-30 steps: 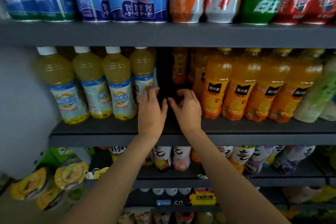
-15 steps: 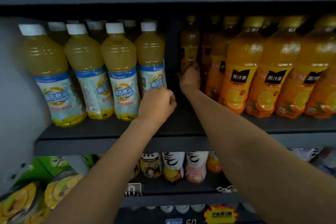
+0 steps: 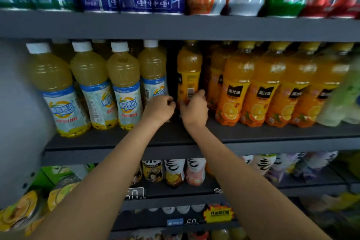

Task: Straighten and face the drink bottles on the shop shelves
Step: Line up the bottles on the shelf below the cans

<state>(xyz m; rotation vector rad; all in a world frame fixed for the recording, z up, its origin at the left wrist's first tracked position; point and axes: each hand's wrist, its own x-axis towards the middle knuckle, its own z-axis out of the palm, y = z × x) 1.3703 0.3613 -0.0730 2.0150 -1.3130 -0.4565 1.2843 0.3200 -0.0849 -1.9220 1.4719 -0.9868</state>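
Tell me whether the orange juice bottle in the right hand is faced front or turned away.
Turned away. The orange juice bottle gripped by the right hand shows its barcode panel outward, while its neighbours show their black logo labels.

Far left: pale grey rounded panel (image 3: 21, 115) beside the shelving.
Lower left: green cardboard box (image 3: 51, 175).
Bottom shelf edge: yellow starburst promo tag (image 3: 218, 214), small blue price label (image 3: 175, 222) left of it.

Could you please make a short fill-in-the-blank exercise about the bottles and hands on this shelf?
1. The right hand grips an orange bottle whose ____ faces outward.
2. The pale yellow bottles have ____ caps.
3. The left hand is curled beside a bottle with a ____ label band.

Missing words: barcode; white; blue
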